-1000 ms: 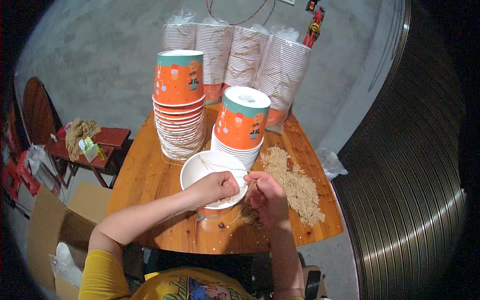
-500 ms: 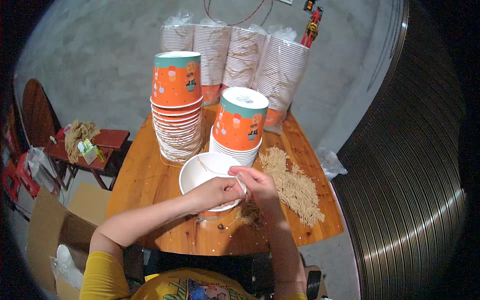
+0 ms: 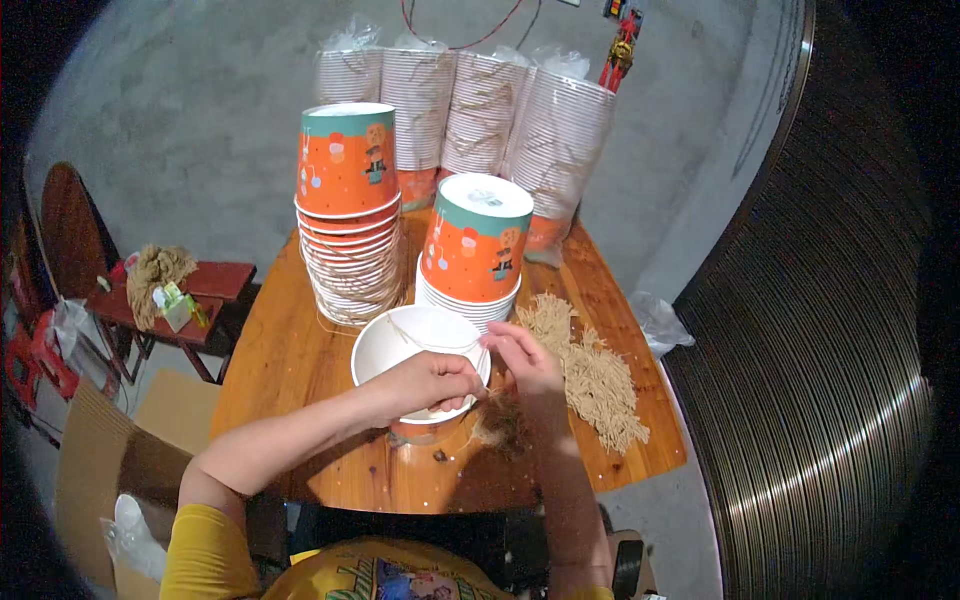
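Note:
A white paper tub (image 3: 385,350) lies tipped on the table with its open mouth facing me. A thin strand of twine (image 3: 402,330) crosses the inside near its upper rim. My left hand (image 3: 435,383) is closed at the tub's right rim, its fingertips pinching what looks like the twine. Just beyond the rim, my right hand (image 3: 527,357) has thumb and fingers together on the strand. Behind the tub, an orange and green stack of upturned tubs (image 3: 472,250) stands close. A taller stack (image 3: 350,255) to the left has twine wound round it.
On the wooden table (image 3: 285,400), a pile of cut tan twine (image 3: 590,385) lies right of my hands. A brown fibre clump (image 3: 503,425) sits below them. Several bagged tub stacks (image 3: 485,120) line the back. A red bench (image 3: 225,280) stands left, a ribbed metal shutter (image 3: 800,350) right.
My right hand has drawn slightly up and away from my left hand, where the two were together at the rim. The view has shifted slightly.

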Demonstrator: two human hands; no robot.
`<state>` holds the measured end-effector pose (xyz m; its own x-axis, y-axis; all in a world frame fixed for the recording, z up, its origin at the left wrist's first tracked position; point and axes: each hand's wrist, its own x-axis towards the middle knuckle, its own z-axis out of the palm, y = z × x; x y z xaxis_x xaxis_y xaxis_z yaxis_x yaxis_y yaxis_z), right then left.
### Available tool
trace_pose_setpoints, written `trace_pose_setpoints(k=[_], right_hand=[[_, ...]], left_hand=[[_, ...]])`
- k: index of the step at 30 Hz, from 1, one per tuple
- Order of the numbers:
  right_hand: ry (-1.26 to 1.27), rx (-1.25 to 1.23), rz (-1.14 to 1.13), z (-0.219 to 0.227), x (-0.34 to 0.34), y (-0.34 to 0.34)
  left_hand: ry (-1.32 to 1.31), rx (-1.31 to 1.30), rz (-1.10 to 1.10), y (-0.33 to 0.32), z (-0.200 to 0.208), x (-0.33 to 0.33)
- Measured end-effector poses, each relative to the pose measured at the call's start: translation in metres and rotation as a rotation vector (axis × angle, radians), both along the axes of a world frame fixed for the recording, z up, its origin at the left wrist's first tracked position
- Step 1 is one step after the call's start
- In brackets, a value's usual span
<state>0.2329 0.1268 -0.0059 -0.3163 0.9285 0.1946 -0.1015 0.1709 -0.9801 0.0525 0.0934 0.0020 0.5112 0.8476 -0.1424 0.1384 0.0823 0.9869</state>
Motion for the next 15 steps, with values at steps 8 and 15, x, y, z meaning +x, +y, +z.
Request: trace_pose_setpoints(k=[8,15], right_hand=[[-0.431,0.391,-0.247,-0.023,0.010,-0.046],[-0.430,0.502,-0.418,-0.016,-0.010,-0.070]], left_hand=[[-0.014,-0.044,0.049,0.002,0.004,0.001],[-0.132,-0.195,0.068,0.007,0.001,0.000]])
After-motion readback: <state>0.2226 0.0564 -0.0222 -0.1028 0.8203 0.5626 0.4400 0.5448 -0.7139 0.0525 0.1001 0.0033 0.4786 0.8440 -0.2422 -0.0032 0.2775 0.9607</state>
